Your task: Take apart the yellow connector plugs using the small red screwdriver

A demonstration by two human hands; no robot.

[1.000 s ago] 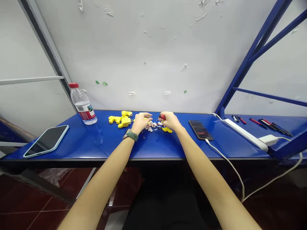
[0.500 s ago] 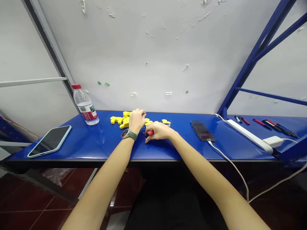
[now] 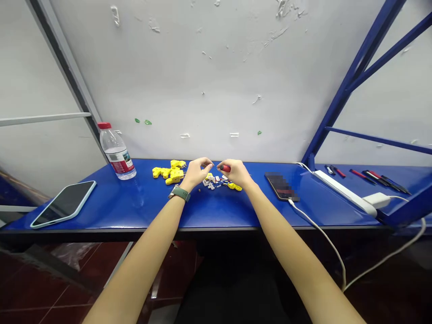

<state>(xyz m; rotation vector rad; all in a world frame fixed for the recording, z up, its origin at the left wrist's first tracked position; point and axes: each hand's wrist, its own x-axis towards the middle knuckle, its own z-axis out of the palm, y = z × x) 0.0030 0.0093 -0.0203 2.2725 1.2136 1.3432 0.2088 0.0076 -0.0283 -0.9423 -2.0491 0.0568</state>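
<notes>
My left hand, with a watch on its wrist, is raised over the middle of the table. Its thumb and fingertips curl together; whatever lies between them is too small to make out. Just to the right, my right hand grips a screwdriver by its red and black handle. Below and between the hands lies a pile of small white parts with bits of red and blue. A yellow piece rests by the right hand. Several yellow plastic housings lie left of the left hand.
A water bottle and a phone in a pale case occupy the left side of the blue table. Rightward are a dark phone on a white cable, a power strip and several pens.
Both hands have drawn apart and up from the tabletop, the screwdriver rising with my right hand. The pile of small parts now shows between them. The view has shifted slightly.
</notes>
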